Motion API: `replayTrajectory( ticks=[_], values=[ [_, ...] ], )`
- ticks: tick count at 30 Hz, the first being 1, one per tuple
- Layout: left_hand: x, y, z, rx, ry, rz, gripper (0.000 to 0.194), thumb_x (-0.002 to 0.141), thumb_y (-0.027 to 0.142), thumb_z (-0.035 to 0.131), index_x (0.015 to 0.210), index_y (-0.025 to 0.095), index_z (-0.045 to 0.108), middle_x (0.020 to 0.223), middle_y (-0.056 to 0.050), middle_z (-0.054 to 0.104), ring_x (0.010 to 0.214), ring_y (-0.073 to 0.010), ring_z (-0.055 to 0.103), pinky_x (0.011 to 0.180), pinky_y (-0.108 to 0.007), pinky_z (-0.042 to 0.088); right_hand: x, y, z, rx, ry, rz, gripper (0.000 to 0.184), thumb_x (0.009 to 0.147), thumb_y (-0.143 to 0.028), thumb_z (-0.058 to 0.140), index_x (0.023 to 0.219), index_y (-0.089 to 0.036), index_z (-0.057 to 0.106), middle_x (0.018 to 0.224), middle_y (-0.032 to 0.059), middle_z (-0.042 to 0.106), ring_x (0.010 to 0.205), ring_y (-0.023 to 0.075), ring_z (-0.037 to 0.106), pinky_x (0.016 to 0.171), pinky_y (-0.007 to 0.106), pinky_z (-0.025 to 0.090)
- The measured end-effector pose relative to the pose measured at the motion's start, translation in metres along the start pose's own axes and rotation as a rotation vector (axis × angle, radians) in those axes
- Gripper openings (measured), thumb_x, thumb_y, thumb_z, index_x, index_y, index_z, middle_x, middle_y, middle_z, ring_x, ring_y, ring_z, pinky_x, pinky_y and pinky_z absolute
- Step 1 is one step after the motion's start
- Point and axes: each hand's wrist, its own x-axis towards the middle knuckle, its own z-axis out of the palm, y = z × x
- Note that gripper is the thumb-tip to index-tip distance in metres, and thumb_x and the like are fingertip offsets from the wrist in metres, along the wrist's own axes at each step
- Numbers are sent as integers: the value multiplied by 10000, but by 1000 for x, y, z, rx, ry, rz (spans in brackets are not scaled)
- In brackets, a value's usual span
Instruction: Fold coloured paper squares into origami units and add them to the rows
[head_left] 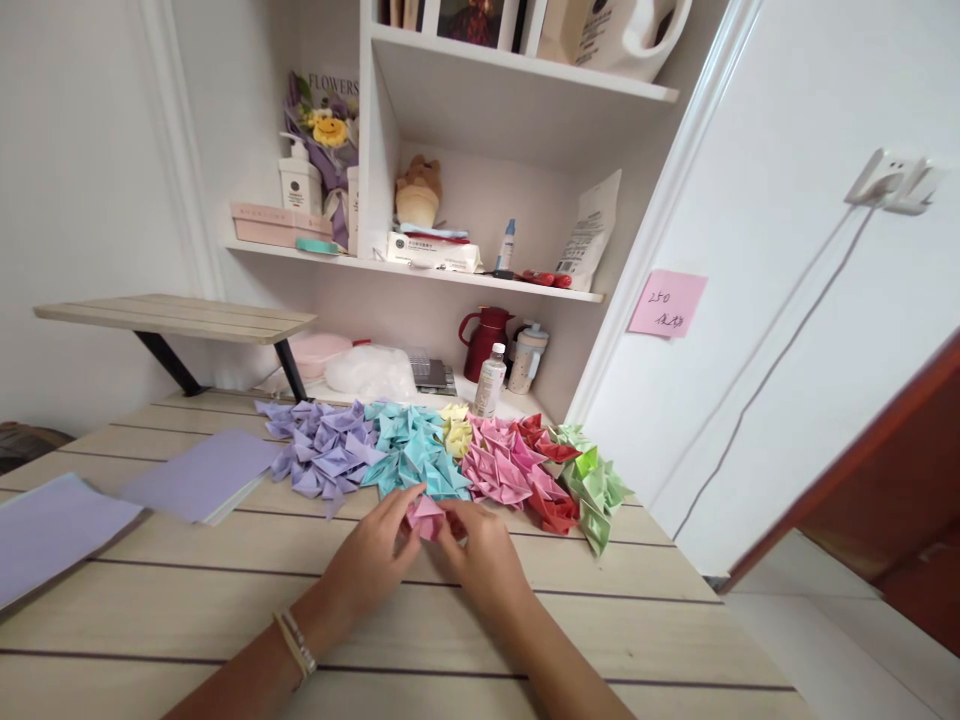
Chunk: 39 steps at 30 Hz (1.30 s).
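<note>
Between my two hands is a small pink folded paper piece, held a little above the wooden table. The fingertips of my left hand pinch its left side. My right hand grips its right side with thumb and fingers. Just beyond lie heaps of folded paper pieces sorted by colour: a purple heap, a blue heap, a small yellow heap, a pink heap, some red pieces and a green heap.
Purple paper sheets lie at the left, with another purple sheet stack nearer me. A small raised shelf stands back left. Behind the heaps are a bottle, a red jug and a tumbler.
</note>
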Motion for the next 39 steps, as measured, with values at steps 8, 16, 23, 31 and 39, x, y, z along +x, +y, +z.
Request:
replayTrajectory(
  ticks=[8, 16, 23, 31, 39],
  values=[
    [-2, 0, 13, -221, 127, -176, 257, 798, 300, 528, 1039, 224, 581, 886, -66, 700, 824, -232, 652, 728, -293, 490, -4, -10, 18, 18, 70, 11, 337, 817, -245, 478, 1133, -189, 583, 729, 63, 692, 606, 171, 629, 567, 230, 463],
    [-6, -1, 9, 58, 69, -114, 213, 824, 287, 484, 955, 261, 649, 609, -20, 669, 499, -184, 586, 488, -231, 384, -1, -11, 13, -8, 120, 121, 244, 803, -261, 506, 1003, -187, 625, 600, 33, 666, 520, 170, 606, 504, 221, 413],
    [-6, 3, 12, -31, 118, -81, 238, 767, 247, 563, 984, 258, 661, 788, -46, 721, 696, -216, 659, 644, -251, 478, 6, -6, 14, 407, 205, 261, 158, 765, -280, 546, 807, -165, 646, 625, 32, 664, 546, 160, 607, 509, 232, 460],
    [11, -10, -4, -551, -30, -279, 224, 671, 290, 686, 844, 149, 710, 771, -66, 731, 670, -208, 669, 631, -284, 540, 14, 14, -3, 960, -6, 316, 265, 562, -331, 769, 738, -156, 675, 606, 14, 662, 562, 151, 616, 576, 267, 509],
    [16, -19, -12, -455, -81, -92, 117, 658, 273, 707, 659, 156, 719, 699, -39, 704, 661, -167, 631, 619, -231, 498, 14, 18, -13, 838, -100, 225, 231, 686, -376, 698, 686, -146, 689, 594, 19, 659, 539, 127, 604, 531, 222, 488]
  ],
)
